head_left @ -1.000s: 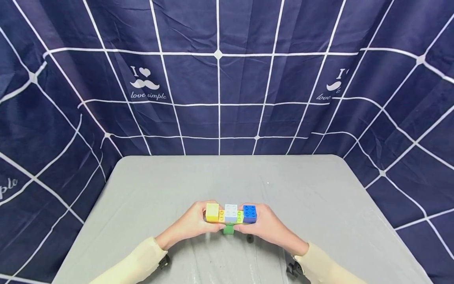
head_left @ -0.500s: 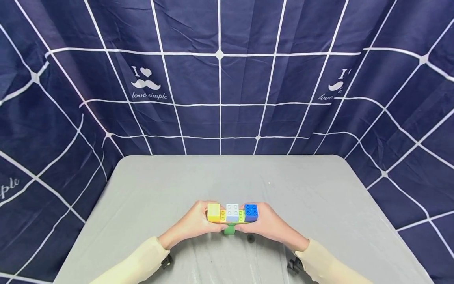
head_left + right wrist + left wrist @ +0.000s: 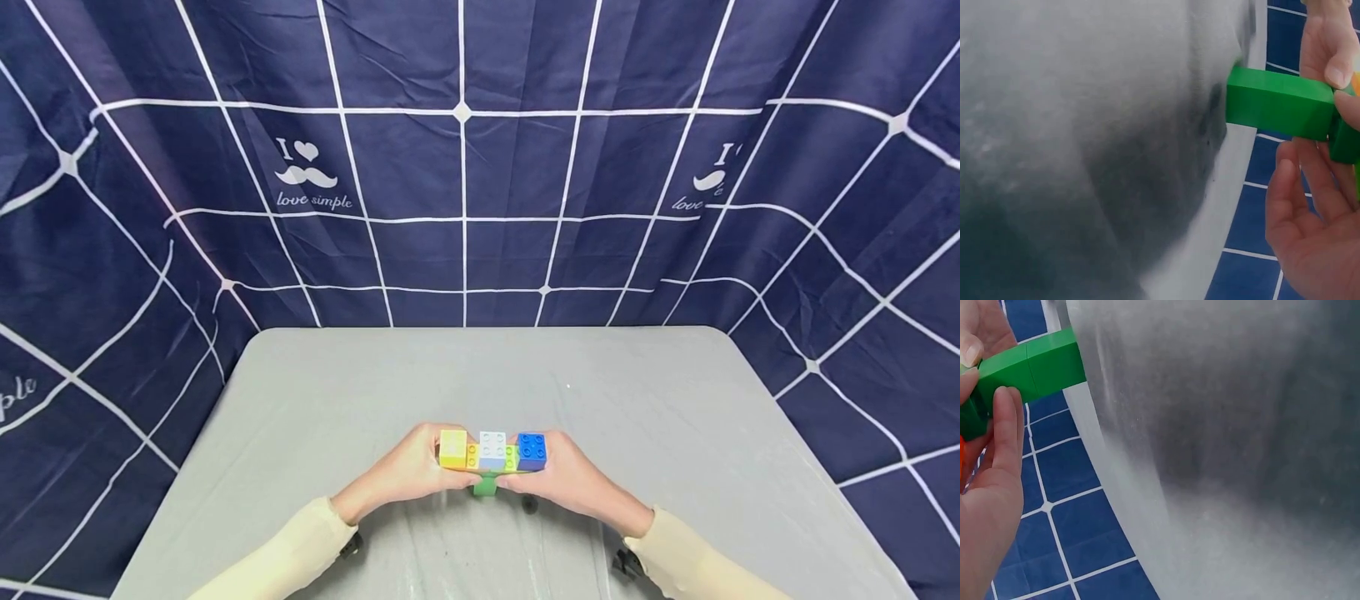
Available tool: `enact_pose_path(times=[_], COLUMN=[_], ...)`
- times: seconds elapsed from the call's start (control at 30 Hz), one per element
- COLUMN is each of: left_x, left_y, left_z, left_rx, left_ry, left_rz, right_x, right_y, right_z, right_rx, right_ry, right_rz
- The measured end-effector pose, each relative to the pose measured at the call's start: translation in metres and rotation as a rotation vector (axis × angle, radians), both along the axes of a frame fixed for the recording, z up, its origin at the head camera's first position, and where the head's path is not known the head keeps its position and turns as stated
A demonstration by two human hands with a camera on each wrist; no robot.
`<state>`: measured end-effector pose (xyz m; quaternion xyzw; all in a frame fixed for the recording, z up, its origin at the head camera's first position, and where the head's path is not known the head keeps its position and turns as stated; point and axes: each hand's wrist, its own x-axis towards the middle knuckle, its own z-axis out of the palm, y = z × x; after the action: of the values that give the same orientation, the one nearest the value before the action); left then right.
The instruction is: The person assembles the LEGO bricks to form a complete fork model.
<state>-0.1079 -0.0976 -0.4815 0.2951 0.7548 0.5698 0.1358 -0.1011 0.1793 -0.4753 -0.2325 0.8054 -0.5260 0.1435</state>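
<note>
Both hands hold one toy building-brick structure between them in the head view. Its top row has a yellow brick (image 3: 453, 450) on the left, a pale white-blue brick (image 3: 492, 450) in the middle and a blue brick (image 3: 532, 451) on the right. Orange and lime studs show in the gaps. My left hand (image 3: 414, 467) grips the left end, thumb along the near side. The right end is gripped by my right hand (image 3: 572, 477). Below the row, a green brick stem (image 3: 1279, 103) reaches the tabletop in both wrist views. Fingers hide parts of the crossbar.
The structure stands on a grey covered table (image 3: 337, 383). A small dark spot (image 3: 529, 503) shows by the right thumb. Dark blue curtains (image 3: 510, 167) with white grid lines surround the table at the back and sides.
</note>
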Motion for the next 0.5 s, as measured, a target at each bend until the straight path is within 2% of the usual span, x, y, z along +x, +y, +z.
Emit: enact_pose_path(times=[0.27, 0.5], left_x=[0.0008, 0.0038], left_y=[0.0006, 0.0020], left_z=[-0.0017, -0.0087], left_rx=[-0.001, 0.054], left_ry=[0.022, 0.008], left_rz=[0.013, 0.026], right_x=[-0.0002, -0.0022], right_y=[0.0007, 0.0004], right_z=[0.0045, 0.0050], right_rx=[0.019, 0.024], right_ry=[-0.010, 0.005], right_rz=[-0.002, 0.024])
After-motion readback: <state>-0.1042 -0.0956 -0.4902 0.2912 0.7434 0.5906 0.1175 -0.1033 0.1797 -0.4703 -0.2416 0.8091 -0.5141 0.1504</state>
